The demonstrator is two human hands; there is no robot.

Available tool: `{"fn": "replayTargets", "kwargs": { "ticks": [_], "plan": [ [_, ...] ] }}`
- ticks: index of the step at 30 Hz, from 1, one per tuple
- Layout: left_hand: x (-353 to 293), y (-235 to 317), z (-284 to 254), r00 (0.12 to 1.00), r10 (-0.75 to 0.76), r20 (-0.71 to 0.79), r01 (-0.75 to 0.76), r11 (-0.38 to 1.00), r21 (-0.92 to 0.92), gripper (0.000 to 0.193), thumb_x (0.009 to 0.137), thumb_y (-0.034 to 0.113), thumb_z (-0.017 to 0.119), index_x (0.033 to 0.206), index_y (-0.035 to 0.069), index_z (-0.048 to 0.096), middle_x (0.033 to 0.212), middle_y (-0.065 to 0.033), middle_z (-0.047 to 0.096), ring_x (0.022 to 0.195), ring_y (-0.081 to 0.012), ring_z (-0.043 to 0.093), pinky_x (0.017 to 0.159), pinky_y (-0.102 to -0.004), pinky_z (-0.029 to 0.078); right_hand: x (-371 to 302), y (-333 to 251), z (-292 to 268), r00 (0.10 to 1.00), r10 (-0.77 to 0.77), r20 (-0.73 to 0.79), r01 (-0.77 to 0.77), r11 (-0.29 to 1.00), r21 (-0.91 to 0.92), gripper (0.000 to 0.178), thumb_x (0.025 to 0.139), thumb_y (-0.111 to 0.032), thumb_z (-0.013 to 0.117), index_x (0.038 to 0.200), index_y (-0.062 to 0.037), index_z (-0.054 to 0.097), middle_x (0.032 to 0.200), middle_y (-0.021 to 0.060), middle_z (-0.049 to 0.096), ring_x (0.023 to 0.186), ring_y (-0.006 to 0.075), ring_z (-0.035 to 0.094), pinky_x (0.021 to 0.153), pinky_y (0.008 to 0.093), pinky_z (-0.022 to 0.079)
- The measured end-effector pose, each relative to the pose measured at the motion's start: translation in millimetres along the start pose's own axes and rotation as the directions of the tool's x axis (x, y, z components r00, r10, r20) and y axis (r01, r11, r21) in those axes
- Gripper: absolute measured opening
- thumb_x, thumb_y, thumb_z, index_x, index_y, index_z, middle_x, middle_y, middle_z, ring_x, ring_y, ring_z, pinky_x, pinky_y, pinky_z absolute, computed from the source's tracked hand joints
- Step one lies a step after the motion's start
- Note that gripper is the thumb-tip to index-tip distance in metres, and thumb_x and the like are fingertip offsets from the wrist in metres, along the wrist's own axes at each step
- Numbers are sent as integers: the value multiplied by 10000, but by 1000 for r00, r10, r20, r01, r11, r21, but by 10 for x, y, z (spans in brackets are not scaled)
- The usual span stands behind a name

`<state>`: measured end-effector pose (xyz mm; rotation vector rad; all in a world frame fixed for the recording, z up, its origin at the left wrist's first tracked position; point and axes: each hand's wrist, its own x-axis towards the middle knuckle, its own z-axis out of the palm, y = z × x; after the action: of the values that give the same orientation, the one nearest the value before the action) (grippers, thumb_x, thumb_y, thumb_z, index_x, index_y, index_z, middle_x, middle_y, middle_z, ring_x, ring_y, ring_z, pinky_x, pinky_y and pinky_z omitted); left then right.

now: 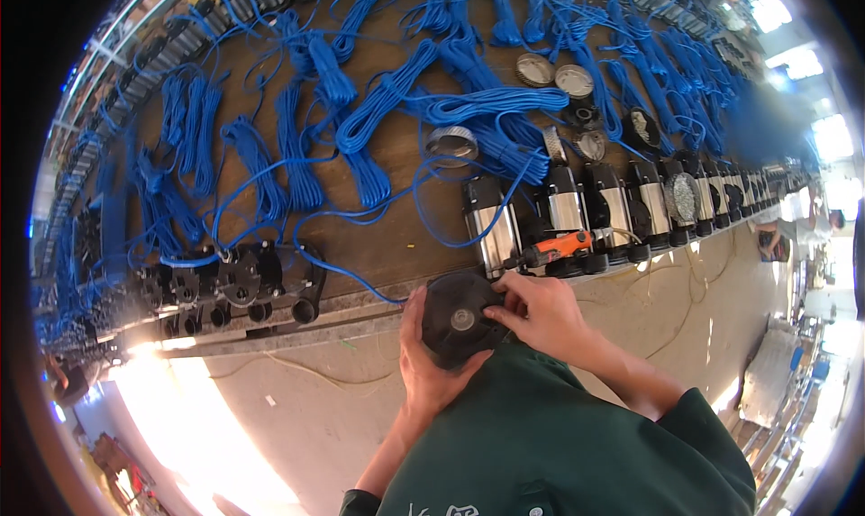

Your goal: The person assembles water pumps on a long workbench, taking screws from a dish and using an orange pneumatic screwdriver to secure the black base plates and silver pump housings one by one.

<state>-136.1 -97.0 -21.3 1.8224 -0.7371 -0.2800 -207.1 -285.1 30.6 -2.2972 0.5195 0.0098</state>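
The left hand grips the round black part beside the surface, likely steadying it for the right hand touching it; whether that grip is closed, I cannot tell.

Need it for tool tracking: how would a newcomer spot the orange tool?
Start at the brown workbench strewn with blue cable bundles. Along its near edge, just beyond the right hand, silver-and-black cylinders line up; the orange tool lies by the leftmost few. Its bright orange body sets it apart from their silver and black.
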Motion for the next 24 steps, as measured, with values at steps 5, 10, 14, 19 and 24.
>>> {"fn": "replayTargets", "kwargs": {
  "ticks": [5, 10, 14, 19, 24],
  "plan": [
    [34, 147, -6, 996, 23, 89, -38, 985, 171, 1162, 581, 261, 909, 1447, -17, 186, 1465, -226, 320, 1356, -382, 317, 1116, -459, 294, -32, 69, -150, 1000, -26, -10, 26, 1000, 4, 314, 811, -295, 743, 980, -59, 625, 668, 51, 645, 595, 212, 639, 542, 339, 488],
    [3, 237, -15, 997, 64, 39, -68, 990, 121, 1183, 593, 361, 885, 1460, -31, 181, 1493, -201, 270, 1356, -368, 304, 1106, -476, 273, 48, 753, -952, 943, 194, -269, -150, 973, 173, 293, 813, -295, 720, 937, -36, 662, 695, 92, 670, 633, 248, 653, 594, 348, 501],
    [165, 512, -102, 987, 157, -21, -139, 921, 363, 896, 734, 358, 752, 1397, -50, 307, 1399, -194, 395, 1285, -357, 398, 1055, -481, 323, 176, 2237, -1875, 830, 312, -463, -325, 944, 55, 258, 802, -278, 711, 905, -44, 681, 749, 111, 688, 698, 250, 669, 631, 366, 516],
    [414, 1274, 254, 925, 309, -220, -193, 883, 428, 486, 940, 318, 617, 1185, -77, 479, 1099, -213, 576, 954, -312, 599, 841, -442, 507, -404, 4007, -3081, 660, 382, -646, -663, 700, -263, 309, 717, -267, 739, 948, -67, 692, 834, 145, 703, 785, 297, 680, 707, 388, 539],
    [339, 1555, 1231, 989, 99, -114, -92, 994, 65, 261, 938, 115, 591, 1112, -73, 541, 986, -189, 608, 854, -229, 593, 690, -313, 495, -404, 4603, -3016, 739, 503, -448, -668, 628, -399, 446, 659, -312, 785, 1021, -82, 665, 935, 169, 682, 885, 339, 660, 787, 424, 539]
  ]
}}
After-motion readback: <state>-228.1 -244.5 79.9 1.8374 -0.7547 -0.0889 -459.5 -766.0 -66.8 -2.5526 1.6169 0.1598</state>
